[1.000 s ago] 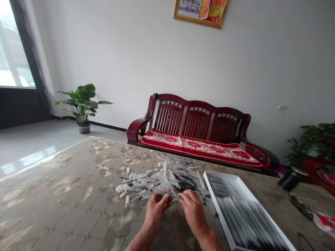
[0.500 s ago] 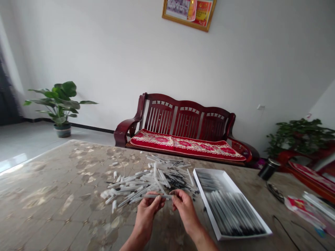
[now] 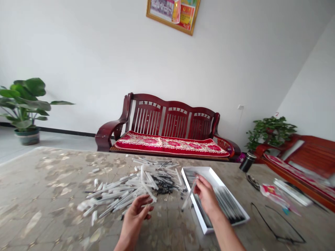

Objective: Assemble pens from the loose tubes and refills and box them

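My right hand (image 3: 206, 195) pinches a pen (image 3: 189, 196), clear-barrelled with a dark tip, held slanting at the left side of a white box lid or tray (image 3: 205, 228). Inside that shallow box lie many similar pens (image 3: 228, 204) in rows, partly covered by my right hand and forearm. Beside the near edge of a loose pile, my left hand (image 3: 136, 215) has its fingers half curled and apart, with nothing seen in them. The pile holds white and clear pen barrels (image 3: 125, 186) and small black parts (image 3: 163, 184).
A patterned cloth covers the table (image 3: 60, 209). Towards the right are a black cylinder (image 3: 247, 162), a cable, a plastic packet (image 3: 272, 193) and eyeglasses (image 3: 285, 238). Beyond the table stands a wooden bench (image 3: 167, 120) with a red cushion; a potted plant (image 3: 27, 111) stands at left.
My hands have parted. My right hand has carried the pen rightward to the box, while my left hand has let go of it and stays near the pile. The view has turned right.
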{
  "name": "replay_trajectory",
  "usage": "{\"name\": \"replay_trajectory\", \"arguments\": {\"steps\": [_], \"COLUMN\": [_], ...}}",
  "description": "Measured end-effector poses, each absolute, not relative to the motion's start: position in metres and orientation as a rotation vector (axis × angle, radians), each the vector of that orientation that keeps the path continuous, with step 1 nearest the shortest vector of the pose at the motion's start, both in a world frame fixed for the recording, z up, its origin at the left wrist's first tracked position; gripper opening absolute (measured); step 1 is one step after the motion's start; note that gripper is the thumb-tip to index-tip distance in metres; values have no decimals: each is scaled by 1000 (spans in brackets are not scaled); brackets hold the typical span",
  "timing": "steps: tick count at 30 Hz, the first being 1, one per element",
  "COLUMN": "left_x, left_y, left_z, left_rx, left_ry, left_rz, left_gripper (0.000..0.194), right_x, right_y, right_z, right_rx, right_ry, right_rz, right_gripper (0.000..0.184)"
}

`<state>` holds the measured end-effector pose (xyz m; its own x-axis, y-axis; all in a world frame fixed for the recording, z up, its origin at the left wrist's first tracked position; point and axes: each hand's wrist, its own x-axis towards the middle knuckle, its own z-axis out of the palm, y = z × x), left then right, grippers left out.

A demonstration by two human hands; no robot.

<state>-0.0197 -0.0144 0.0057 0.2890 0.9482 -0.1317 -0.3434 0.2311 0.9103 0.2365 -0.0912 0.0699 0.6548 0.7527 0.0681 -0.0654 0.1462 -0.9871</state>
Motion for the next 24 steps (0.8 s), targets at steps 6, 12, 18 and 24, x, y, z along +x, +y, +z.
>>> {"name": "replay_trajectory", "arguments": {"steps": [6, 12, 18, 24], "left_x": [-23, -20, -25, -23], "left_y": [-9, -13, -9, -22], "left_z": [-1, -12, -15, -9], "left_rx": [1040, 1254, 1398, 1813], "left_ry": [940, 979, 1049, 1070], "left_rz": [1056, 969, 914, 806], "left_gripper": [50, 36, 26, 25], "right_x": [352, 387, 384, 357], "right_y": [-107, -110, -113, -104], "right_z": [95, 89, 69, 76], "right_rx": [-2058, -2378, -2606, -2561], "right_ry": [-1009, -1172, -1229, -1391], "right_rz": [380, 302, 125, 56], "right_gripper": [51, 16, 16, 19]}}
